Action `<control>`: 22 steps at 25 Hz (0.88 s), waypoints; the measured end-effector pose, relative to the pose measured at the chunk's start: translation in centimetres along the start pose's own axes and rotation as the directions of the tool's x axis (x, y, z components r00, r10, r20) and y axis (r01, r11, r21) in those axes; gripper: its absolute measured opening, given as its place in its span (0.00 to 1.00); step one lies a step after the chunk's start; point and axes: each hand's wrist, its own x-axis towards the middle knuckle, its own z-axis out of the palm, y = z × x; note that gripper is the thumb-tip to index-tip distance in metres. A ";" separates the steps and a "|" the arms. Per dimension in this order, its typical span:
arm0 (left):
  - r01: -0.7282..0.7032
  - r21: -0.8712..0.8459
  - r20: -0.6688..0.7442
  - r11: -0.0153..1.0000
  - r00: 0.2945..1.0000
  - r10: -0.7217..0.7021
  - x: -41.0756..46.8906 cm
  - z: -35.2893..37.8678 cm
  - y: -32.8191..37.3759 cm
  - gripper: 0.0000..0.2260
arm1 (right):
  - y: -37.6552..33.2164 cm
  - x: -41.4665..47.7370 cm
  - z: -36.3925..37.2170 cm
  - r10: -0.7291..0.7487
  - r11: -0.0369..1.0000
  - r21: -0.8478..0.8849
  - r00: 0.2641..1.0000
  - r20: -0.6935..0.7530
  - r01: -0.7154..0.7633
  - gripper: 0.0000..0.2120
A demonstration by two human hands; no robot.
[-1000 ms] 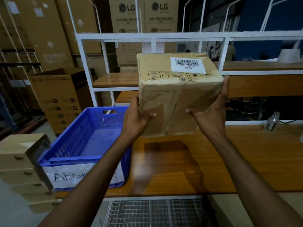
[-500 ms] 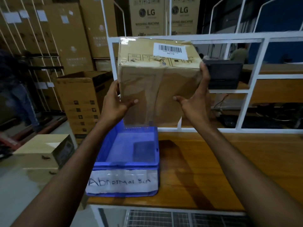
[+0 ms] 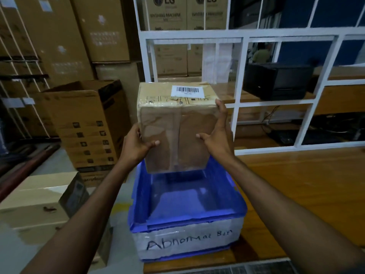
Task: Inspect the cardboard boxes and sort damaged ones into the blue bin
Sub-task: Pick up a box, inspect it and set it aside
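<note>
Both hands hold the cardboard box [image 3: 177, 131] in the air by its side faces. The left hand [image 3: 136, 145] sits low with its thumb across the front, and the right hand's [image 3: 217, 139] fingers [image 3: 220, 107] reach to the top edge. Directly below the fingers waits the blue bin [image 3: 237, 194] (labelled "Abnormal Bin") on the table [image 3: 296, 184]. The box looks stiff and fairly light, but its glossy tape wrap may be slippery, so squeeze the sides firmly

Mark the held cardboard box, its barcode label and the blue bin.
cardboard box [image 3: 177, 135]: head view, taped front face.
barcode label [image 3: 187, 90]: head view, middle of the white sticker.
blue bin [image 3: 187, 222]: head view, near rim above the handwritten sign.
</note>
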 end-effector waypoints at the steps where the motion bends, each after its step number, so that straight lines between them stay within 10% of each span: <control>1: 0.020 -0.004 0.015 1.000 1.000 -0.020 0.3 0.0 -1.0 0.31 | 0.4 -0.1 0.8 0.013 0.999 -0.041 1.000 0.009 -0.013 0.57; 22: -0.019 0.591 0.157 0.807 0.983 -0.091 5.3 2.4 -11.7 0.31 | 11.1 0.7 9.3 0.069 0.936 -0.351 0.979 0.191 0.003 0.48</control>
